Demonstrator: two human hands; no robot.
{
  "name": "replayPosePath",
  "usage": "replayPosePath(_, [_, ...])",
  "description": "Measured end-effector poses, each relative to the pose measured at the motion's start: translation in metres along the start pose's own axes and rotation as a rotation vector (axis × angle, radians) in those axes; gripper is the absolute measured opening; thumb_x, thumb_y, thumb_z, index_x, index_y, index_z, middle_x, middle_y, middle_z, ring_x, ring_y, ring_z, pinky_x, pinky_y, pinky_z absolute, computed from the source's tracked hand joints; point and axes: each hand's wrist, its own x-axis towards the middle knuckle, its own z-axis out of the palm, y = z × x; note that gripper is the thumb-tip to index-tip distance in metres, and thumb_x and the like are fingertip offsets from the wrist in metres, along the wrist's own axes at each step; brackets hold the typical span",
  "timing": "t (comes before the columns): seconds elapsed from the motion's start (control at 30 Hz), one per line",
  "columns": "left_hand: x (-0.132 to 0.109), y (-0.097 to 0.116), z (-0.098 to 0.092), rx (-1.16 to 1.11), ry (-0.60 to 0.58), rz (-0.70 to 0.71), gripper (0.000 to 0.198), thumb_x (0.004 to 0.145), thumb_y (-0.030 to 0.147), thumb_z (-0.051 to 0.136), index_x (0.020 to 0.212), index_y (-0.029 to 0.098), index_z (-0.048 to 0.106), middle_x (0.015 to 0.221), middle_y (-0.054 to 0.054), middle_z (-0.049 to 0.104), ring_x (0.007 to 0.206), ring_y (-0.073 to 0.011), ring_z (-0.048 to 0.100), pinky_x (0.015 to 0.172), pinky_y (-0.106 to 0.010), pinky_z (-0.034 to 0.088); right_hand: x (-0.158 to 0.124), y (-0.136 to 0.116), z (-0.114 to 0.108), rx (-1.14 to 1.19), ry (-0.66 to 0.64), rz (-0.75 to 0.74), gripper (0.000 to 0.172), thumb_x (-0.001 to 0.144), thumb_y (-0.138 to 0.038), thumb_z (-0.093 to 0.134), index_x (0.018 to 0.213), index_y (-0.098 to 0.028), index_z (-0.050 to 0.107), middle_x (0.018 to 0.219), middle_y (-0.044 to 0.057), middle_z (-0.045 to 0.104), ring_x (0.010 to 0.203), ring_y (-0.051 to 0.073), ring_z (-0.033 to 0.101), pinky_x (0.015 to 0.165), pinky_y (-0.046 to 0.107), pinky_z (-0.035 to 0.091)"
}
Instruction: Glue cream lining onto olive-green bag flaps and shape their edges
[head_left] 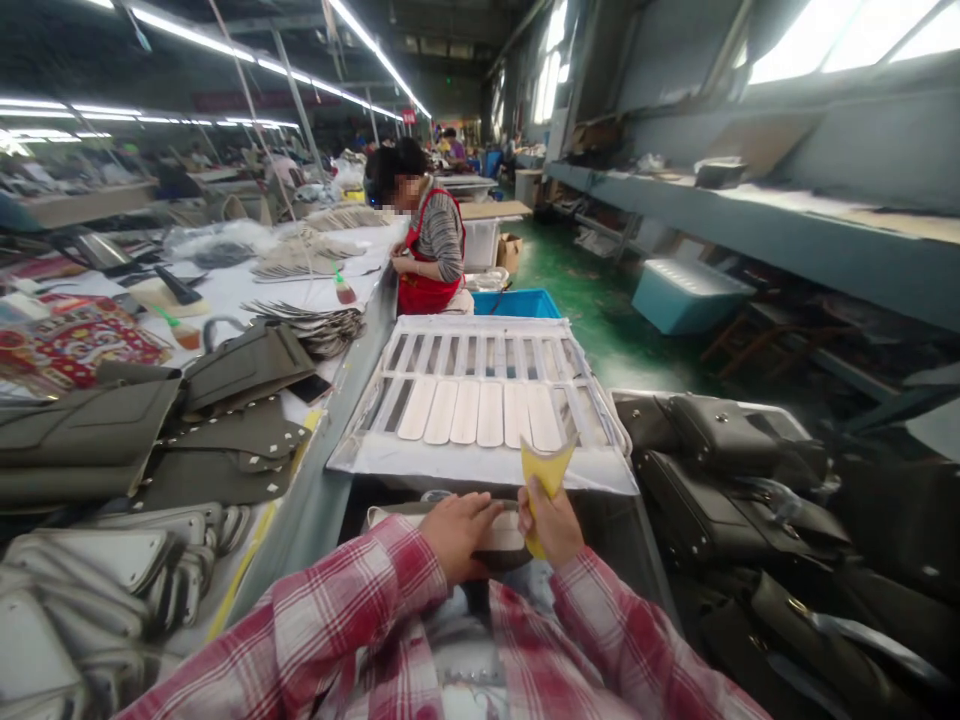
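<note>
My right hand (553,522) is closed around a folded yellow sheet (545,472) that sticks up from its fingers. My left hand (459,533) lies with fingers curled on a flat pale-and-dark piece (504,540) in my lap, just left of the right hand. Directly ahead sits a white slatted rack (600,405) carrying several cream elongated strips (480,412) laid side by side in its near row.
Olive-grey leather panels (225,420) and pale pieces are piled on the long table at left. Dark finished bags (720,440) are heaped at right. A co-worker in a red apron (427,245) sits farther up the line beside a blue bin (517,303). Green floor and shelving run along the right.
</note>
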Motion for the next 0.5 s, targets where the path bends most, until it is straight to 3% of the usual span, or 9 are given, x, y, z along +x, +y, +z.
replayPosePath(0.07, [-0.03, -0.023, -0.019, -0.131, 0.066, -0.066, 0.091, 0.067, 0.038, 0.071, 0.143, 0.016, 0.024, 0.143, -0.017, 0.035, 0.128, -0.0304, 0.039, 0.106, -0.05, 0.03, 0.0, -0.018, -0.011, -0.058, -0.099, 0.073, 0.049, 0.076, -0.067, 0.05, 0.077, -0.018, 0.05, 0.047, -0.002, 0.05, 0.04, 0.013, 0.048, 0.042, 0.025, 0.041])
replayPosePath(0.13, [-0.069, -0.053, -0.032, -0.277, 0.213, -0.203, 0.084, 0.073, 0.042, 0.064, 0.143, 0.017, 0.024, 0.145, -0.014, 0.035, 0.13, -0.0267, 0.037, 0.109, -0.045, 0.026, 0.003, -0.035, -0.022, -0.208, -0.237, 0.144, 0.049, 0.072, -0.063, 0.059, 0.082, -0.015, 0.054, 0.06, 0.003, 0.059, 0.056, 0.017, 0.059, 0.055, 0.028, 0.049])
replayPosePath(0.2, [-0.106, -0.083, -0.03, -0.495, 0.356, -0.363, 0.074, 0.08, 0.049, 0.053, 0.142, 0.015, 0.028, 0.143, -0.014, 0.037, 0.131, -0.0242, 0.036, 0.111, -0.042, 0.025, 0.013, -0.046, -0.027, -0.455, -0.435, 0.157, 0.045, 0.07, -0.058, 0.064, 0.081, -0.015, 0.055, 0.066, 0.004, 0.061, 0.057, 0.016, 0.058, 0.053, 0.026, 0.048])
replayPosePath(0.27, [-0.127, -0.102, -0.011, -0.812, 0.461, -0.472, 0.071, 0.085, 0.056, 0.04, 0.14, 0.012, 0.031, 0.14, -0.015, 0.042, 0.13, -0.0236, 0.038, 0.109, -0.042, 0.029, 0.028, -0.051, -0.022, -0.642, -0.643, 0.223, 0.041, 0.073, -0.053, 0.063, 0.089, -0.016, 0.055, 0.073, 0.004, 0.062, 0.054, 0.016, 0.057, 0.049, 0.026, 0.047])
replayPosePath(0.33, [-0.126, -0.11, 0.018, -1.085, 0.536, -0.497, 0.07, 0.088, 0.061, 0.03, 0.136, 0.012, 0.039, 0.137, -0.014, 0.045, 0.128, -0.0242, 0.042, 0.106, -0.043, 0.033, 0.045, -0.052, -0.008, -0.777, -0.805, 0.224, 0.036, 0.073, -0.047, 0.063, 0.093, -0.018, 0.056, 0.076, 0.004, 0.063, 0.051, 0.016, 0.057, 0.046, 0.026, 0.045])
replayPosePath(0.4, [-0.109, -0.108, 0.043, -1.217, 0.644, -0.494, 0.07, 0.089, 0.063, 0.024, 0.128, 0.011, 0.048, 0.134, -0.013, 0.05, 0.124, -0.0245, 0.046, 0.104, -0.041, 0.036, 0.062, -0.051, 0.013, -0.906, -0.891, 0.164, 0.032, 0.071, -0.042, 0.064, 0.093, -0.02, 0.058, 0.073, 0.004, 0.064, 0.048, 0.016, 0.056, 0.043, 0.025, 0.041])
replayPosePath(0.5, [-0.082, -0.099, 0.061, -1.437, 0.828, -0.526, 0.079, 0.086, 0.069, 0.019, 0.119, 0.008, 0.057, 0.125, -0.014, 0.057, 0.114, -0.0268, 0.054, 0.1, -0.04, 0.04, 0.083, -0.048, 0.055, -1.233, -0.947, -0.03, 0.022, 0.077, -0.039, 0.057, 0.086, -0.019, 0.062, 0.071, 0.006, 0.064, 0.055, 0.019, 0.059, 0.052, 0.028, 0.041])
